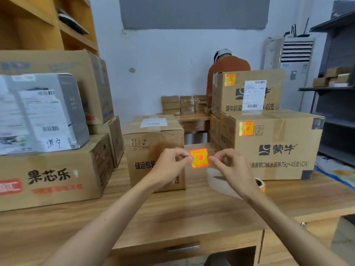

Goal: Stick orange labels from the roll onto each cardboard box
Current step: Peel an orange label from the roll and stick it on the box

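Both hands are raised over the table. The left hand and the right hand each pinch one side edge of a single orange label between thumb and forefinger. They hold it in the air, printed face toward the camera, before the right front edge of the middle box.

Containers: every carton in view is closed and taped, so the contents cannot be seen. The middle box carries a white slip on its top. The lower right box bears an applied label at the upper left of its front, and the upper right box stacked on it bears another beside a white shipping form. At left, a grey parcel rests on the lower left box; a larger carton stands behind them.

Hidden or unclear: the roll lies on the table behind the right wrist and only its rim shows. A white backing strip curls out beneath the right hand. The print on the held label is too blurred to read.

Surroundings: a stack of small cartons sits on a farther desk. A person in an orange top stands behind the right-hand boxes, largely screened by them. Wooden shelving fills the upper left, dark shelving with small packets the right edge, and a standing air conditioner is beside it.
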